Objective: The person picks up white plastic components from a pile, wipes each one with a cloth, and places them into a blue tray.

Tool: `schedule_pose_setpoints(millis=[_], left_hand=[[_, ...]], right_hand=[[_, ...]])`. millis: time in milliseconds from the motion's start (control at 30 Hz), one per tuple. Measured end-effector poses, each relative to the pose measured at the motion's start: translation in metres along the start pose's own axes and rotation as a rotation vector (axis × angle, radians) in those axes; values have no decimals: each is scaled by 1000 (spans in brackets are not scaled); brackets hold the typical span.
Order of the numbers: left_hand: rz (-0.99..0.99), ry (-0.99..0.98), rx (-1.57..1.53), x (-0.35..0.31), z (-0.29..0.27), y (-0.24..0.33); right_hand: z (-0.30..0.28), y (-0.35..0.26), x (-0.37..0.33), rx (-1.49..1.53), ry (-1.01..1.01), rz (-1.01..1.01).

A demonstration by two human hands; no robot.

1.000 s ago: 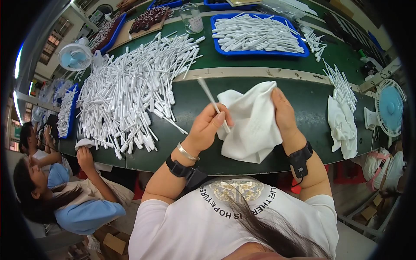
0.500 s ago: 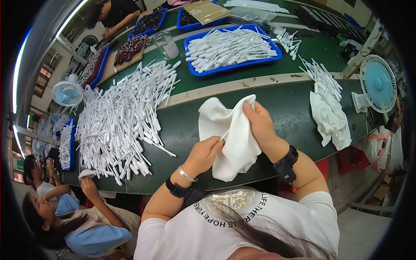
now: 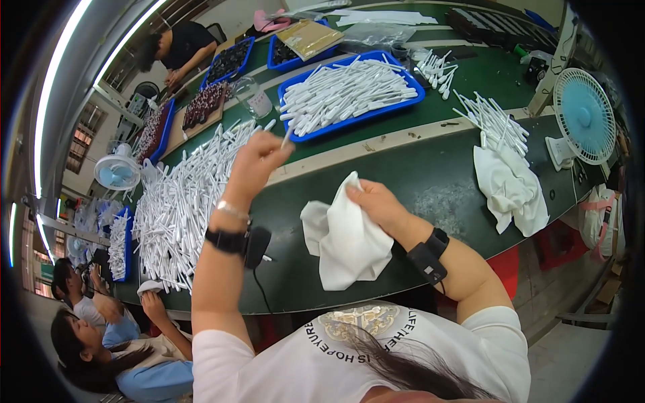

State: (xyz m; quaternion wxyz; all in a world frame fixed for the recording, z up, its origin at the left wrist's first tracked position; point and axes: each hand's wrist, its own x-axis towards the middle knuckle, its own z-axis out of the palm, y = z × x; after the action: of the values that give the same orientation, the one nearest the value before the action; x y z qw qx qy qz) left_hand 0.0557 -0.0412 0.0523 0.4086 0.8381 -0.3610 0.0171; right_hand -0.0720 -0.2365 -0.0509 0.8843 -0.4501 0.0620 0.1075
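My left hand [image 3: 259,164] is raised over the table, between the loose pile and the tray. Its fingers pinch a slim white stick [image 3: 287,137], slightly blurred, whose tip points up at the tray's near left corner. A crumpled white cloth [image 3: 349,245] hangs from my right hand [image 3: 379,207], which grips its upper edge over the near table. To the left lies a large loose pile of white sticks [image 3: 178,221], each with a thicker end. Ahead, a blue tray [image 3: 420,94] holds many more such sticks.
At the right are a small bunch of sticks [image 3: 494,124], another white cloth [image 3: 510,188] and a fan [image 3: 583,115]. A clear jar [image 3: 254,99] stands left of the tray. Co-workers sit at the near left [image 3: 127,356] and far left [image 3: 188,50]. Blue trays of dark parts [image 3: 228,64] lie farther back.
My left hand has left the cloth and moved up and left toward the tray, carrying the stick. My right hand still grips the cloth, now slightly lower and farther left.
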Motion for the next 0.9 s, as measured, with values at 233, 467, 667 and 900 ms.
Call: schedule_pose_setpoints(millis=[233, 467, 667, 900], left_hand=[[-328, -39, -937, 151, 90, -21], [-702, 55, -1328, 206, 163, -31], [-745, -162, -1416, 162, 87, -63], [-297, -124, -830, -8, -59, 13]], right_hand=[[-5, 6, 8, -124, -26, -17], [-11, 13, 4, -266, -21, -96], [-5, 28, 12, -270, -36, -111], [-4, -1, 8, -627, 135, -192]])
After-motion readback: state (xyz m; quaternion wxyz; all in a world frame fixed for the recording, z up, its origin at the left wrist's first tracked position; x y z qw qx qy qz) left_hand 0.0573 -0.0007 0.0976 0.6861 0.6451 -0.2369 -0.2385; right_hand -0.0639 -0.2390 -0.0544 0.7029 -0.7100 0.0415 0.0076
